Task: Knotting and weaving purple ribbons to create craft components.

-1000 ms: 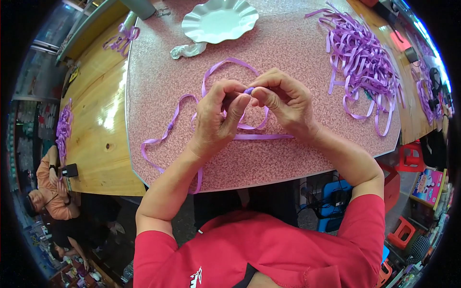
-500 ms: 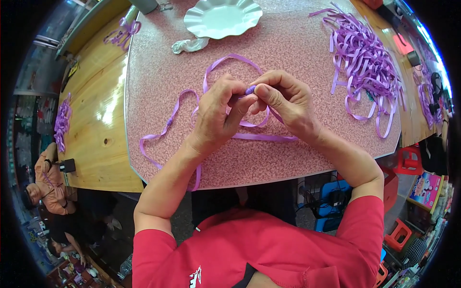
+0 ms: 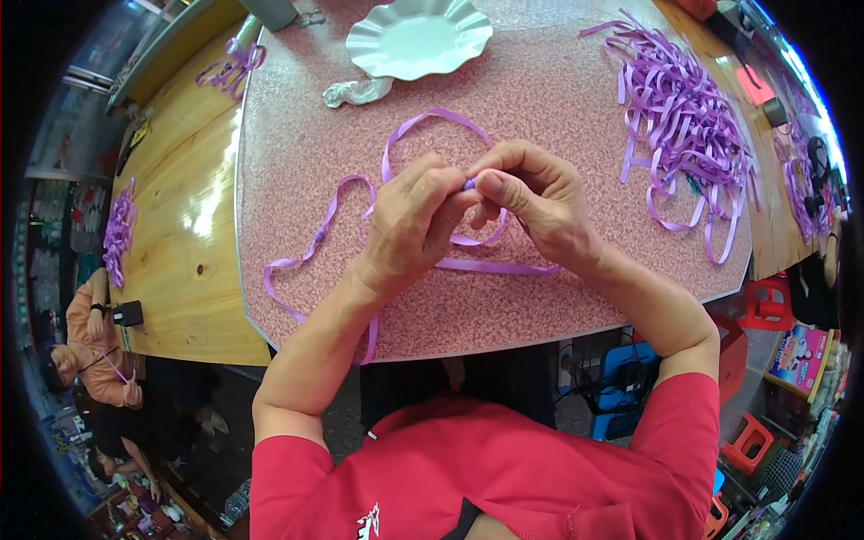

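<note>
A purple ribbon (image 3: pixel 499 267) winds over the pink speckled tabletop (image 3: pixel 531 315), with a loop beyond my hands and a long tail off to the left. Along that tail sits a small knot. My left hand (image 3: pixel 416 216) and my right hand (image 3: pixel 537 198) meet over the middle of the ribbon, fingertips almost touching. Both pinch a small, darker purple knotted part of it between thumb and fingers. Most of this knot is covered by my fingers, so its exact form is hidden.
A white scalloped plate (image 3: pixel 418 40) stands at the far side, a crumpled white tissue (image 3: pixel 357 92) beside it. Many purple ribbons (image 3: pixel 684 126) lie heaped on the right. More purple ribbon bundles (image 3: pixel 119 229) rest on the wooden table (image 3: pixel 184 270), where a person (image 3: pixel 101 355) sits at left.
My left fingers have closed further over the knot, so less of it shows. At left, the other person's hands have moved apart with a purple ribbon stretched between them.
</note>
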A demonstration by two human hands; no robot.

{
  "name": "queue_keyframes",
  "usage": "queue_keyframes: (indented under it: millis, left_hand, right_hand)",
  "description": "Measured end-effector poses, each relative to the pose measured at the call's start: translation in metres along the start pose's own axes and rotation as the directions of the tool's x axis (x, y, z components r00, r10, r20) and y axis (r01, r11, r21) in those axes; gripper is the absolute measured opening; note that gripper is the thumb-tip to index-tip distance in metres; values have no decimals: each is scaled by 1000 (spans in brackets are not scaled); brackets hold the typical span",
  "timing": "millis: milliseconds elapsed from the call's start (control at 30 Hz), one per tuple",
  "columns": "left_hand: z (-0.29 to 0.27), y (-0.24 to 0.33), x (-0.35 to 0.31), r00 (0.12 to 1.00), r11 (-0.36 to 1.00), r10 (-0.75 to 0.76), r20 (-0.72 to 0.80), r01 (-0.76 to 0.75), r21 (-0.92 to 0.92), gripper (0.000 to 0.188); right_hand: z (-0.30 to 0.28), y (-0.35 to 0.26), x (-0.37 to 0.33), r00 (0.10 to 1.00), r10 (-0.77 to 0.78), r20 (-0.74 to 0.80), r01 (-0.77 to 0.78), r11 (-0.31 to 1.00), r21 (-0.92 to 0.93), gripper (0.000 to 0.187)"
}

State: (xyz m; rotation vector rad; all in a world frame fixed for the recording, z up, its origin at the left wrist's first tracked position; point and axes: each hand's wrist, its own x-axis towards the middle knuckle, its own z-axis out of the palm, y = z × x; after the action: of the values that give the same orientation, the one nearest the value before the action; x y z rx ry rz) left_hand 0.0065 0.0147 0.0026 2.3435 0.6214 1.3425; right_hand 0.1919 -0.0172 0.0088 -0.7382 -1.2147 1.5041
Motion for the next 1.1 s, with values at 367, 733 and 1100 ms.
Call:
queue_keyframes:
  millis: [367, 733, 1100]
  left_hand:
    - [7, 15, -3, 972, 942, -235, 13, 231, -242, 12]
    - [8, 18, -3, 906, 747, -392, 162, 416, -519, 27]
    - [6, 9, -8, 876, 745, -461, 142, 469, -473, 18]
  right_hand:
    - [0, 4, -1, 984, -178, 1, 176, 973, -151, 13]
    - [3, 6, 1, 934, -354, 47, 357, 917, -179, 12]
    - [2, 3, 1, 983, -182, -19, 180, 980, -85, 21]
